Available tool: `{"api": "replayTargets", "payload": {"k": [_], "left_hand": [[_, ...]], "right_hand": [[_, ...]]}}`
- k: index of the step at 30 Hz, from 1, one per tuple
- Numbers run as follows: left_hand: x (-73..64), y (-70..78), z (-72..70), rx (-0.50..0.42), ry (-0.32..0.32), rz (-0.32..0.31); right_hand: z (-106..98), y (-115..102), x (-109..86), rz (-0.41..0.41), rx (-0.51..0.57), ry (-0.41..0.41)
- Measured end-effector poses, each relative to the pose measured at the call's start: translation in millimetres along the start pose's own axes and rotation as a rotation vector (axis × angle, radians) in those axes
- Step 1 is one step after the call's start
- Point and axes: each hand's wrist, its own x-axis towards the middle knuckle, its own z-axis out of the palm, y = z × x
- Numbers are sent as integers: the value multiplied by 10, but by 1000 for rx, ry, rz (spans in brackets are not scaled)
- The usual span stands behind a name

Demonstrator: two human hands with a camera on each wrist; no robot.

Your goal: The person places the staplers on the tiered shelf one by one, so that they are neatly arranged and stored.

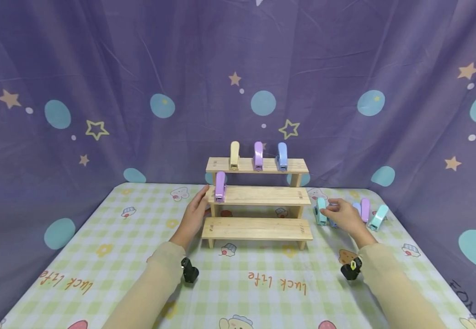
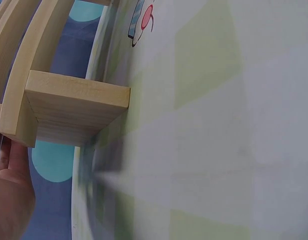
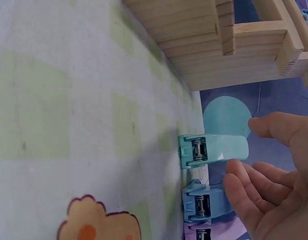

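Note:
Beside the left end of the three-tier wooden shelf (image 1: 258, 228) is my left hand (image 1: 192, 215), its fingertips at the middle tier. In the left wrist view its fingers pass partly behind the wood. My right hand (image 1: 344, 217) is over a row of small staplers at the right. A teal stapler (image 3: 226, 148) stands between its spread thumb and fingers, which are not closed round it. Next to that one are a blue stapler (image 3: 196, 205) and a purple stapler (image 3: 213, 231), partly covered by the hand in the head view.
The top tier bears a yellow stapler (image 1: 234, 155), a purple stapler (image 1: 258, 156) and a blue stapler (image 1: 282, 156). Another purple stapler (image 1: 220, 186) sits at the middle tier's left end. A second teal stapler (image 1: 378, 217) lies at the far right of the checkered tablecloth (image 1: 139, 256).

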Motion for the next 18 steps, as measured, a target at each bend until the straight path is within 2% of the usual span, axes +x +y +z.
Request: {"api": "replayTargets", "payload": {"k": [5, 10, 12, 18], "left_hand": [[45, -104, -7, 54, 27, 29], [54, -116, -4, 34, 41, 41], [69, -165, -7, 36, 47, 52], [63, -181, -11, 50, 33, 46]], "right_hand": [[49, 17, 36, -22, -59, 12], [79, 35, 67, -44, -109, 16], [88, 35, 69, -53, -118, 17], [144, 71, 89, -58, -136, 39]]}}
